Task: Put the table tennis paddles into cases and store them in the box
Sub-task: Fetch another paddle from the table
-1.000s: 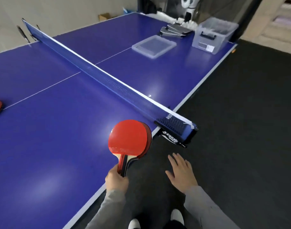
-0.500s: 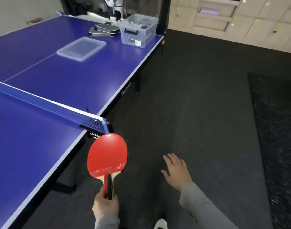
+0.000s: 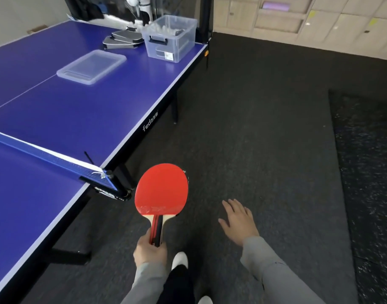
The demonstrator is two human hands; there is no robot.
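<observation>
My left hand (image 3: 149, 251) grips the handles of red table tennis paddles (image 3: 161, 190), stacked together and held upright over the dark floor beside the table. My right hand (image 3: 238, 220) hangs free with fingers spread and holds nothing. Far off on the blue table (image 3: 82, 110) lie several grey paddle cases (image 3: 123, 39). A clear plastic box (image 3: 170, 38) stands right of them near the table's corner, and its flat lid (image 3: 91, 66) lies closer to me.
The net (image 3: 47, 156) crosses the table, and its clamp (image 3: 113, 185) juts out at the table edge just left of the paddles. Dark carpet covers the floor to the right. Lockers line the far wall. My white shoes show below.
The view has swung right and along the table's side. The paddles have left the tabletop and now hang over the floor past the net clamp; the box and cases look nearer.
</observation>
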